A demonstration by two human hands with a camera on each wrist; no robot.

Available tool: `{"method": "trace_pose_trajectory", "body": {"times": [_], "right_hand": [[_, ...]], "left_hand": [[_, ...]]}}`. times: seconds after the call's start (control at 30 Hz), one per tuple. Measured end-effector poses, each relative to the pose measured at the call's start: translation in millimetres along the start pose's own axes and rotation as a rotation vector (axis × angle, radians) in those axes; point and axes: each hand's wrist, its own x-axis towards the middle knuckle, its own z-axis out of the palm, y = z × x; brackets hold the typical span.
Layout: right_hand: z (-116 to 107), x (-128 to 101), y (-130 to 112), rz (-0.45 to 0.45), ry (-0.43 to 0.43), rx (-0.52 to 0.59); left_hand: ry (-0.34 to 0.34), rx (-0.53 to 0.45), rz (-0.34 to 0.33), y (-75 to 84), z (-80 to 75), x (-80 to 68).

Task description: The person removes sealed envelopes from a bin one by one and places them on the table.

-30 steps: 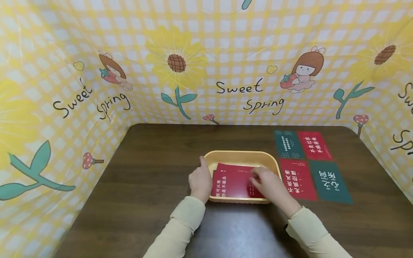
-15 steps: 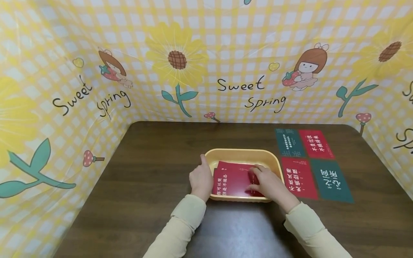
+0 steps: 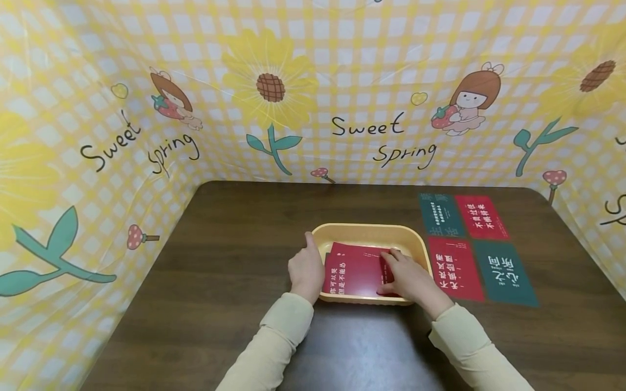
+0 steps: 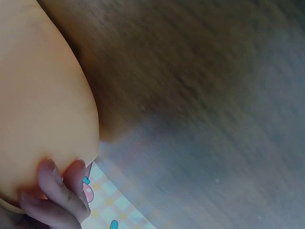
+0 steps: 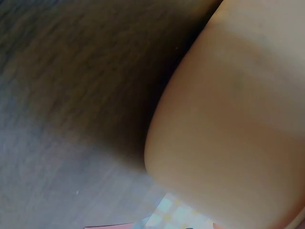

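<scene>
On the brown tabletop, a yellow box between both my grips.
Just right of the box lie four red and green cards in two rows; inside it, a red card lies flat, lettering up. My left grip holds the box's left end, fingers curled against its outer wall; my right grip has thumb and fingers apart over the red card's right end, whether pinching I cannot tell.

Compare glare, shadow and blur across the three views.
Head: pale glare on the table in front of the yellow tray, lettering on the red card inside fairly sharp; left wrist: wood grain smeared, shadow along the tray's edge; right wrist: grain blurred too, dark shadow there.
</scene>
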Motion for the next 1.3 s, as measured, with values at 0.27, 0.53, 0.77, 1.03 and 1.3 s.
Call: {"method": "trace_pose_trajectory", "body": {"times": [0.27,0.53,0.77,1.03,1.3], "right_hand": [[-0.1,1.3,-0.5,0.014,-0.038,0.013],[0.1,0.0,0.0,0.016,-0.032,0.025],[0.2,0.0,-0.7,0.036,-0.013,0.051],[1.1,-0.2,-1.3,0.058,0.001,0.015],[1.7,0.9,-0.9,0.073,-0.018,0.025]], "left_hand": [[0.005,-0.005,0.008,-0.6,-0.1,-0.5],[0.02,0.01,0.019,-0.8,1.4,0.0],[0.022,0.014,0.018,-1.4,3.0,1.2],[0.017,0.004,0.011,-1.7,3.1,1.3],[0.002,-0.002,0.002,-0.7,2.9,1.0]]}}
